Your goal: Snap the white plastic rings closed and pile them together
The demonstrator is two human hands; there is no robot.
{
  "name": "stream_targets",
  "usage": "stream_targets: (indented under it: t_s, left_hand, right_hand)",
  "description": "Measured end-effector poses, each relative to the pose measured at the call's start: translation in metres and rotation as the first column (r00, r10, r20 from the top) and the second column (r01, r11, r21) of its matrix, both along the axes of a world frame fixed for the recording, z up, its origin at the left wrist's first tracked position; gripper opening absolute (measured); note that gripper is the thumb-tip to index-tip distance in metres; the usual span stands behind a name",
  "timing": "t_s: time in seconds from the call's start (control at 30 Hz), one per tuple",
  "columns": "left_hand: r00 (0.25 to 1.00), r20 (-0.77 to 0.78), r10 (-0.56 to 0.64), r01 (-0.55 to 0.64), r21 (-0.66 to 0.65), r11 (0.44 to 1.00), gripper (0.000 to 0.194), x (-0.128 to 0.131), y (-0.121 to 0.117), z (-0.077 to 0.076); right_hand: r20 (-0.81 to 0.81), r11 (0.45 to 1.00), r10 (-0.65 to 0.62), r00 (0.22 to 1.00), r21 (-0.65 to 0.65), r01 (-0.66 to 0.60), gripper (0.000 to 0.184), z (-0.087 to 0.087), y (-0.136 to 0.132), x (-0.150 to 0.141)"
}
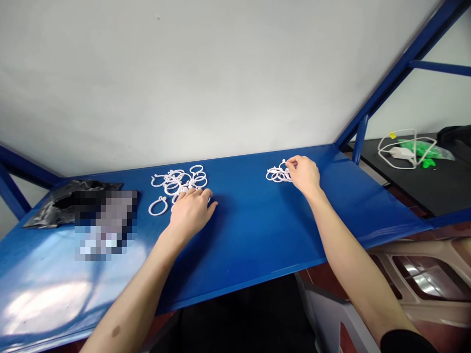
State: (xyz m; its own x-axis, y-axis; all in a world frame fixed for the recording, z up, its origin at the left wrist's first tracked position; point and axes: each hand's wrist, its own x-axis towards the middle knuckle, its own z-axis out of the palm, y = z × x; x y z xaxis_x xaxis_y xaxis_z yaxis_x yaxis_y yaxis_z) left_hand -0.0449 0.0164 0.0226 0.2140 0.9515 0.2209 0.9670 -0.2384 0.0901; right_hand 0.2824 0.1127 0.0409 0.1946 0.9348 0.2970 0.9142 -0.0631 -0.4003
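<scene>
A loose pile of white curtain rings [176,178], each with a small eyelet, lies on the left part of the blue tabletop. My left hand [191,208] rests palm down over the near side of this pile, fingers spread and thumb apart, hiding some rings. One single curtain ring [158,206] lies just left of that hand. Farther right is a smaller cluster of white curtain rings [275,175]. There, the thumb and index finger of my right hand [304,172] pinch a ring at the cluster's edge; the fingertips partly cover it.
A crumpled black plastic bag [66,203] and a blurred-out flat object [114,215] lie on the blue table [243,235] at left. Blue metal posts [359,139] flank the table. A white cable [399,152] and green items sit on a black surface at right, above a beige plastic chair [434,294].
</scene>
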Motion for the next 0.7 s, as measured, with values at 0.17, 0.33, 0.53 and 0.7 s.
stream_targets:
  t_s: [0.17,0.33,0.53,0.7]
  left_hand:
    - [0.998,-0.055,-0.016,0.016,-0.004,1.0,0.02,0.0,0.001,-0.002]
    - [0.993,-0.118,0.014,-0.018,-0.031,0.999,0.023,0.003,-0.001,0.004]
    - [0.979,-0.191,0.064,-0.085,-0.104,0.991,0.026,0.005,-0.004,0.012]
    - [0.984,-0.171,0.044,-0.061,-0.1,0.993,0.026,0.007,-0.003,0.011]
  right_hand:
    - [0.004,0.992,-0.037,0.999,-0.122,0.037,0.022,-0.005,0.004,0.002]
    - [0.053,0.997,-0.004,0.999,-0.078,0.008,0.026,-0.009,0.005,0.003]
    - [0.086,1.0,0.009,0.996,-0.005,-0.009,0.03,-0.011,0.006,0.005]
    - [0.06,0.997,0.019,0.998,0.069,-0.023,0.029,-0.01,0.002,0.002]
